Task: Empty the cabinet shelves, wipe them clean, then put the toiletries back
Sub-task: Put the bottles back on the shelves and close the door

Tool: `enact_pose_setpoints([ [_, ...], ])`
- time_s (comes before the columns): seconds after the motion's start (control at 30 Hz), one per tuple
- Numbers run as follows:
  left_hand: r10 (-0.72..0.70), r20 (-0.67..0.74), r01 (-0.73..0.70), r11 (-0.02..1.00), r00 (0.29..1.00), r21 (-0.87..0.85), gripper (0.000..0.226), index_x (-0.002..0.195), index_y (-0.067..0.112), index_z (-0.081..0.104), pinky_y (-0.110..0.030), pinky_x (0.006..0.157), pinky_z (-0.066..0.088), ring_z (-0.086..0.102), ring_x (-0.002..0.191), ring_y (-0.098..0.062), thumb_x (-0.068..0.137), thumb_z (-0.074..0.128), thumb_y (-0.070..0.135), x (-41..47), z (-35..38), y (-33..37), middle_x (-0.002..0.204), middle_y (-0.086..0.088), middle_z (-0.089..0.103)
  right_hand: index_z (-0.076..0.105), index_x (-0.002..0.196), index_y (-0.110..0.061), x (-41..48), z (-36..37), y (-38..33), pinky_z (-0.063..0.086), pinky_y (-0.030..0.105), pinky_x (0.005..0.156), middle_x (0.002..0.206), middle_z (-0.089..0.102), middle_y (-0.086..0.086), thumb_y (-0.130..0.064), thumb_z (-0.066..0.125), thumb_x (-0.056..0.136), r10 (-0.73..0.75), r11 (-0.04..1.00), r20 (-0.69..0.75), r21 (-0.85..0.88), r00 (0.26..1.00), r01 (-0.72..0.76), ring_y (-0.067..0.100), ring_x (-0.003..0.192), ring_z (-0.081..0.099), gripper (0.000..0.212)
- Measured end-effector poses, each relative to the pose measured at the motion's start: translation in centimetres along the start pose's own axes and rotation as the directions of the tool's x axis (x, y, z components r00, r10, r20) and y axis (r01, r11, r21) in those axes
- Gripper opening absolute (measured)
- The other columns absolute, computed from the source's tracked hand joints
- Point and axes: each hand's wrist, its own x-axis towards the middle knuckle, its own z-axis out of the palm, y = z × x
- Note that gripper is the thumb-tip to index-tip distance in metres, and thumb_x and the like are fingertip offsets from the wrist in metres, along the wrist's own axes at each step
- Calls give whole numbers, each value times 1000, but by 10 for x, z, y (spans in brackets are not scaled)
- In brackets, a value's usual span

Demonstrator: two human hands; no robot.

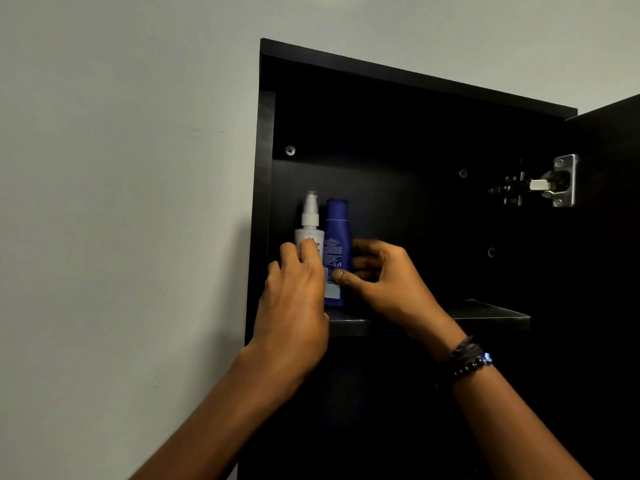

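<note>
Dark cabinet shelf (491,315) carries two touching upright bottles: left hand (294,289) grips the white pump bottle (309,230), right hand (377,275) pinches the blue bottle (336,244); lifting either may topple its neighbour.

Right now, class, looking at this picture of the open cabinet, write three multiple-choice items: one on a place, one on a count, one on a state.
1. Where does the white pump bottle stand relative to the blue bottle?
A. to its left
B. to its right
C. on top of it

2. How many bottles show on the shelf?
A. one
B. two
C. four

3. How is the cabinet door?
A. shut
B. taken off
C. swung open

Key:
1 A, the pump bottle is nearer the left wall.
2 B, only these two show.
3 C, the hinge and interior are exposed.
</note>
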Motion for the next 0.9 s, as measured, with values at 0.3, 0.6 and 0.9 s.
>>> enact_pose_setpoints([
  [0.3,5,61,-4,1000,998,-9,59,138,17,27,-29,101,41,44,121,-21,90,61,20,-7,-1,0,135,-7,32,52,131,-20,-5,1,-3,52,12,67,95,63,-17,-29,75,79,-2,991,-6,-136,1000,1,-2,85,65,58],
  [0.6,78,-50,-82,992,996,-94,49,136,13,36,-35,95,47,51,111,-25,91,54,11,-26,10,-2,129,-9,43,54,131,-18,-33,4,-7,55,31,88,112,67,-5,-37,68,86,-59,946,-208,-323,976,-12,6,99,64,51],
  [0.9,239,-198,-279,937,951,-212,45,133,1,41,-33,105,35,47,117,-27,89,48,6,-80,19,9,127,-16,49,47,137,-12,-121,14,3,37,35,110,141,48,4,-20,53,95,-246,894,-301,-438,921,96,15,132,43,43],
])
